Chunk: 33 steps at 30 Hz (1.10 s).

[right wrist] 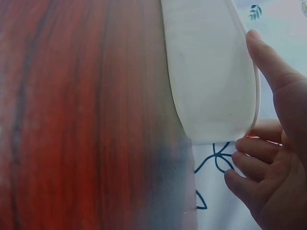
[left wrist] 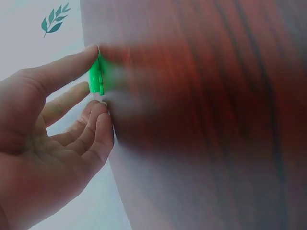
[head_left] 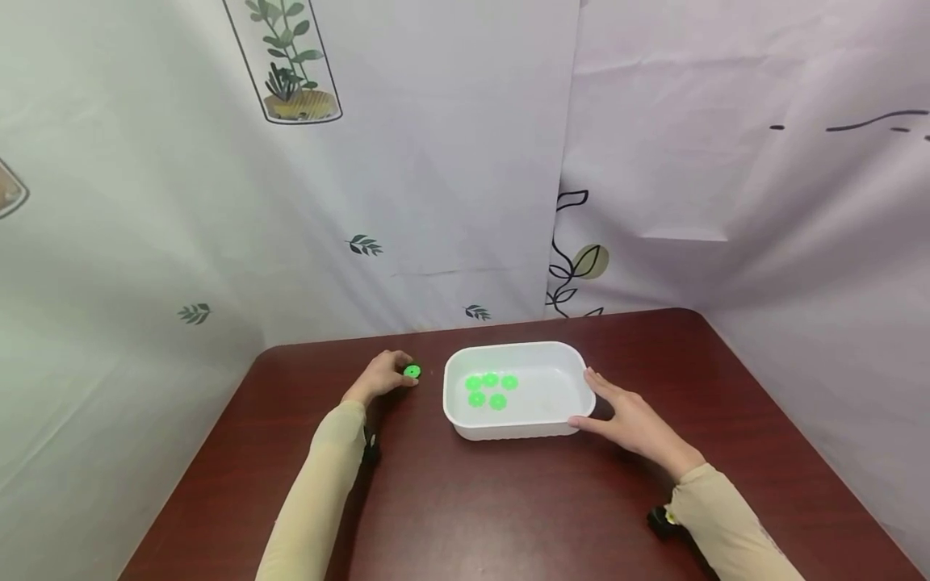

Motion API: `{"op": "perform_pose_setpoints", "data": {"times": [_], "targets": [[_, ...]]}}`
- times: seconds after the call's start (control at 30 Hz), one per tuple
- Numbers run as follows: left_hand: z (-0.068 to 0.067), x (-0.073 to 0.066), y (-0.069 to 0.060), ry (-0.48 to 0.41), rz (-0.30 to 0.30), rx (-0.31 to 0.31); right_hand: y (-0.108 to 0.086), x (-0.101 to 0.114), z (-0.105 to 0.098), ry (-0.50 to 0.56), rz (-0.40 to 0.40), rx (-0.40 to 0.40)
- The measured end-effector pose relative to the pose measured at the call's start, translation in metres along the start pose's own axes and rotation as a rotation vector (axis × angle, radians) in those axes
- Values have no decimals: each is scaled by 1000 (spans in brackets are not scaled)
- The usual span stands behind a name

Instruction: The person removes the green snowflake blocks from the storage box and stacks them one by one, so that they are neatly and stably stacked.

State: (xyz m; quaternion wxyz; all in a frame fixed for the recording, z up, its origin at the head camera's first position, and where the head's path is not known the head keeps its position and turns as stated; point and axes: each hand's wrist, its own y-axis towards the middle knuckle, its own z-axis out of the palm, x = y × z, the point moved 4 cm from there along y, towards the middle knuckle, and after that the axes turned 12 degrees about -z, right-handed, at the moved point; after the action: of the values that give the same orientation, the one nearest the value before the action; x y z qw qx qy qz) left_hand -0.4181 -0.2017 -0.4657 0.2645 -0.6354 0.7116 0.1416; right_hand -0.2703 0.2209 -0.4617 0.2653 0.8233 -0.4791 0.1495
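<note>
At the back left of the table, my left hand (head_left: 381,376) has thumb and fingertips at the edges of a small green disc (head_left: 412,371) with a dark centre. In the left wrist view the thumb tip touches one end of the green disc (left wrist: 97,76) and a fingertip meets its side. To the right stands a white rectangular tub (head_left: 487,432), upright on the table. Several scalloped green discs (head_left: 497,402) lie flat in its left half. My right hand (head_left: 632,420) grips the tub's right end, thumb on the near rim and fingers at the far right corner.
The dark red wooden table (head_left: 479,508) ends at its back edge against a pale printed curtain (head_left: 450,177). More curtain hangs along both sides. A black strap device (head_left: 659,523) sits under the right wrist, another (head_left: 371,445) by the left.
</note>
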Motion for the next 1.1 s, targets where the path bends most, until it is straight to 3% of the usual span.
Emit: {"op": "perform_pose_setpoints", "data": {"times": [0.17,0.4,0.63,1.1], "targets": [[1,2,1,0,-33,16,1,1,0,3,-1,9],[-1,-1,3,2,-18,9,2,1,-3,-5,-2,0],[0,2,0,2,-74,1,1,1,0,1,-6,2],[3,-2,-1,25,-36,-34,1,0,0,-7,-9,-13]]}}
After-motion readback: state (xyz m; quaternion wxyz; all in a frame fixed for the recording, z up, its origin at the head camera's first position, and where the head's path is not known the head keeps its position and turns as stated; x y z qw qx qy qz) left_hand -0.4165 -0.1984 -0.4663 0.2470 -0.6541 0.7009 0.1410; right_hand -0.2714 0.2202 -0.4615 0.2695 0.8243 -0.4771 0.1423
